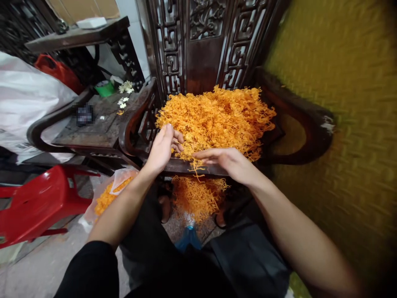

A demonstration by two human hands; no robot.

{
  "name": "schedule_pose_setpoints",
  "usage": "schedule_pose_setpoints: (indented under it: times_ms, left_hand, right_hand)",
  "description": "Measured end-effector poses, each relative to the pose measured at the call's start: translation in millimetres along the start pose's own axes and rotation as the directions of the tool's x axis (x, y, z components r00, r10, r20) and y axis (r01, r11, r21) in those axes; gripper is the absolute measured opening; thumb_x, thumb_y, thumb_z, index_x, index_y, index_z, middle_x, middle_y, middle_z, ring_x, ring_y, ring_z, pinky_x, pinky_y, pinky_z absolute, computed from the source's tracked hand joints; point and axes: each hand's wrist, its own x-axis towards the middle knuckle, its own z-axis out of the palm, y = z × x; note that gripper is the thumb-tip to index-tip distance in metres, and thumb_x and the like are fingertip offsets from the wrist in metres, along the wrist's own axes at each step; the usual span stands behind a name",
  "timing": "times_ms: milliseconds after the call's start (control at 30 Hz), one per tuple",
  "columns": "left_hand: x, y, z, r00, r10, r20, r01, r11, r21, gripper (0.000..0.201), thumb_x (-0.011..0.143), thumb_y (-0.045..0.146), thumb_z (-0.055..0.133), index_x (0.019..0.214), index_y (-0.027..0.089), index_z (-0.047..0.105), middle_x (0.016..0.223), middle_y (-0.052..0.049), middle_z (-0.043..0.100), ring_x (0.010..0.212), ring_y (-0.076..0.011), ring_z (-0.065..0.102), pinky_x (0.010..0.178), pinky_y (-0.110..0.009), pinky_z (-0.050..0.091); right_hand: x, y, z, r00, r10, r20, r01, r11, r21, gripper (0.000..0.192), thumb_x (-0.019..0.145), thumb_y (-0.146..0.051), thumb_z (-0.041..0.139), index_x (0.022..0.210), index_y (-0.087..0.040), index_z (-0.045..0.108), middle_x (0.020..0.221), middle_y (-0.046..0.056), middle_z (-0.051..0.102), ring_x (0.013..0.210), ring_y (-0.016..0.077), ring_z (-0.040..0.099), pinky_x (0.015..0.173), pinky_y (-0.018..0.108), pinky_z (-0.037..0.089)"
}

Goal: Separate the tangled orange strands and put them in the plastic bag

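Note:
A heaped pile of tangled orange branching pieces (220,116), thin and stringy, covers the seat of a dark carved wooden chair. At the pile's front left edge is my left hand (164,147), fingers loosely curled and apart, close against the orange strands. My right hand (228,160) reaches in from the right with fingers stretched out, palm down, over the front of the seat. Between the two hands a few loose orange strands (197,167) hang over the seat's edge. Whether either hand touches single strands is hard to make out.
More orange pieces (200,198) lie below the seat, between my feet. To the left are a plastic bag with orange pieces (108,196), a red plastic chair (40,203) and a wooden seat with green tape (104,88). A woven yellow surface (341,124) stands right.

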Motion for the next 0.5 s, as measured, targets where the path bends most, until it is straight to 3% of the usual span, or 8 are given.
schedule_pose_setpoints:
  times_ms: [67, 133, 167, 233, 300, 367, 500]
  left_hand:
    - [-4, -2, 2.3, 0.996, -0.002, 0.093, -0.004, 0.997, 0.071, 0.057, 0.095, 0.078, 0.057, 0.088, 0.022, 0.051, 0.078, -0.002, 0.066, 0.061, -0.0122, 0.063, 0.056, -0.027, 0.052]
    - [-8, -2, 5.1, 0.985, -0.018, 0.173, -0.009, 0.988, 0.152, 0.055, 0.094, 0.076, 0.061, 0.088, 0.021, 0.053, 0.073, -0.001, 0.064, 0.058, -0.0116, 0.06, 0.056, -0.027, 0.05]
    - [-10, -2, 6.5, 0.979, -0.023, 0.201, -0.014, 0.983, 0.184, 0.055, 0.095, 0.075, 0.061, 0.088, 0.021, 0.054, 0.071, -0.001, 0.063, 0.056, -0.0114, 0.059, 0.056, -0.027, 0.05]
    - [-10, -2, 8.5, 0.97, -0.027, 0.242, -0.023, 0.979, 0.203, 0.054, 0.098, 0.073, 0.057, 0.089, 0.02, 0.054, 0.069, -0.001, 0.062, 0.055, -0.0111, 0.058, 0.055, -0.027, 0.049]
    - [-9, -1, 8.8, 0.965, -0.006, 0.263, -0.04, 0.984, 0.172, 0.05, 0.098, 0.069, 0.061, 0.087, 0.021, 0.05, 0.072, 0.0, 0.062, 0.057, -0.0103, 0.058, 0.056, -0.026, 0.048]
    - [-8, -1, 7.7, 0.961, 0.031, 0.273, -0.075, 0.986, 0.151, 0.048, 0.092, 0.059, 0.075, 0.085, 0.022, 0.045, 0.081, -0.001, 0.065, 0.065, -0.01, 0.06, 0.06, -0.025, 0.049]
    - [-10, -2, 6.7, 0.961, 0.03, 0.276, -0.086, 0.977, 0.195, 0.048, 0.08, 0.039, 0.087, 0.081, 0.021, 0.043, 0.093, -0.004, 0.072, 0.079, -0.0133, 0.066, 0.07, -0.027, 0.052]
  right_hand:
    - [2, 3, 8, 0.983, 0.057, -0.174, -0.078, 0.99, -0.115, 0.075, 0.095, -0.076, 0.061, 0.141, -0.018, 0.067, 0.098, 0.011, 0.08, 0.083, 0.0237, 0.075, 0.086, 0.045, 0.062]
    - [5, 5, 14, 0.96, -0.05, -0.276, -0.056, 0.931, -0.362, 0.095, 0.084, -0.069, 0.081, 0.158, -0.017, 0.052, 0.096, 0.009, 0.078, 0.08, 0.025, 0.072, 0.083, 0.045, 0.06]
    - [7, 5, 16, 0.953, -0.134, -0.273, -0.016, 0.874, -0.485, 0.101, 0.08, -0.065, 0.087, 0.161, -0.018, 0.049, 0.103, 0.011, 0.077, 0.085, 0.0264, 0.071, 0.085, 0.045, 0.059]
    - [9, 5, 18, 0.941, -0.266, -0.208, 0.073, 0.762, -0.644, 0.081, 0.087, -0.059, 0.083, 0.154, -0.019, 0.059, 0.115, 0.013, 0.073, 0.095, 0.0275, 0.069, 0.086, 0.044, 0.057]
    - [10, 5, 18, 0.929, -0.334, -0.157, 0.144, 0.72, -0.679, 0.049, 0.099, -0.05, 0.072, 0.137, -0.019, 0.073, 0.111, 0.012, 0.072, 0.095, 0.026, 0.066, 0.085, 0.042, 0.055]
    - [10, 6, 16, 0.915, -0.362, -0.175, 0.178, 0.754, -0.632, 0.031, 0.104, -0.041, 0.066, 0.123, -0.02, 0.08, 0.098, 0.009, 0.074, 0.089, 0.0239, 0.064, 0.085, 0.042, 0.053]
    - [8, 10, 14, 0.888, -0.3, -0.347, 0.109, 0.873, -0.475, 0.021, 0.098, -0.042, 0.075, 0.108, -0.027, 0.085, 0.086, 0.005, 0.076, 0.091, 0.0257, 0.06, 0.085, 0.043, 0.05]
